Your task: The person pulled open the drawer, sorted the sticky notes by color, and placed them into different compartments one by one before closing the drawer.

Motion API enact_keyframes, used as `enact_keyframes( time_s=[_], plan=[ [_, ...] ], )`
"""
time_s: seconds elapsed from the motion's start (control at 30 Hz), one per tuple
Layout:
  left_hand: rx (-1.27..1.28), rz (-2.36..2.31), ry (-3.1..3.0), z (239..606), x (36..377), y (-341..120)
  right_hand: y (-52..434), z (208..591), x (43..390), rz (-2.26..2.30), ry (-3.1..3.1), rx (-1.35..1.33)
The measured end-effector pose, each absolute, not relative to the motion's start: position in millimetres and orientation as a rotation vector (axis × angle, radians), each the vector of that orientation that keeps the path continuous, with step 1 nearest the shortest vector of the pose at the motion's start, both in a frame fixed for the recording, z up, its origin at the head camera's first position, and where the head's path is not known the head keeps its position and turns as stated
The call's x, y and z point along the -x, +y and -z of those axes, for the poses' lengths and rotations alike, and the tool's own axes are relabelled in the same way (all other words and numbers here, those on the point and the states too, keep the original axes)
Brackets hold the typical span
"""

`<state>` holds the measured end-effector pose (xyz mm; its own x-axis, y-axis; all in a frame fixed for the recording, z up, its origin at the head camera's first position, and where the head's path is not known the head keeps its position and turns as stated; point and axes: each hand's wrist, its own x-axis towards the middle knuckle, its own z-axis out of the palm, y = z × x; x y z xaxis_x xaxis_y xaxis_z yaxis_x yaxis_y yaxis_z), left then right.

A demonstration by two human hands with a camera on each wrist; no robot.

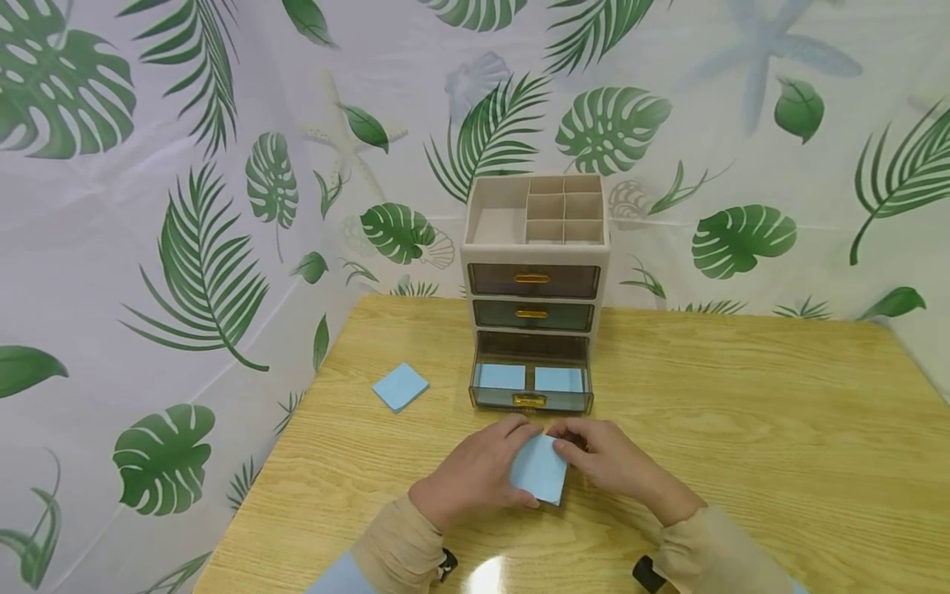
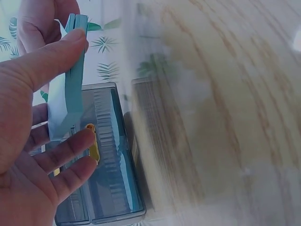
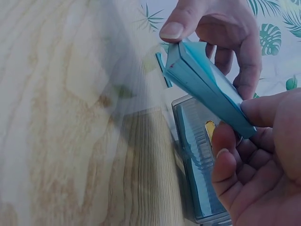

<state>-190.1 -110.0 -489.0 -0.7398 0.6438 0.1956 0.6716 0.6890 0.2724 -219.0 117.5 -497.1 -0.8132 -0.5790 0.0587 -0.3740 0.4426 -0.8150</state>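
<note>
Both hands hold one light blue sticky note pad [image 1: 538,469] in front of the drawer unit, raised above the table. My left hand [image 1: 482,466] grips its left side, the thumb on the near edge and the fingers at the far edge. At the far right corner, my right hand [image 1: 609,464] pinches the pad between thumb and fingers. In the right wrist view the pad [image 3: 207,84] shows a thick stack with a split between its sheets. Beyond the hands, the pulled-out bottom drawer [image 1: 530,402] contains two blue pads [image 1: 502,376] side by side.
Another blue pad [image 1: 401,387] lies on the wooden table [image 1: 742,396], left of the drawer unit [image 1: 536,256]. The unit's upper two drawers are closed, and its top has divided compartments [image 1: 564,210]. A leaf-patterned cloth [image 1: 668,181] hangs behind and to the left.
</note>
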Motion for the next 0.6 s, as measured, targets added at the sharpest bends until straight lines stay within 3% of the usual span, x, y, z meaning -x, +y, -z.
enact_keyframes(
  time_s=[0.3, 0.6],
  plan=[
    [1.066, 0.629, -2.812, 490.7, 189.6, -109.1, 120.4, 494.0, 217.6, 1.425, 2.367, 0.792],
    [0.776, 1.097, -2.912, 486.7, 190.7, -109.8, 125.4, 488.7, 217.2, 1.641, 2.303, 0.724]
  ],
)
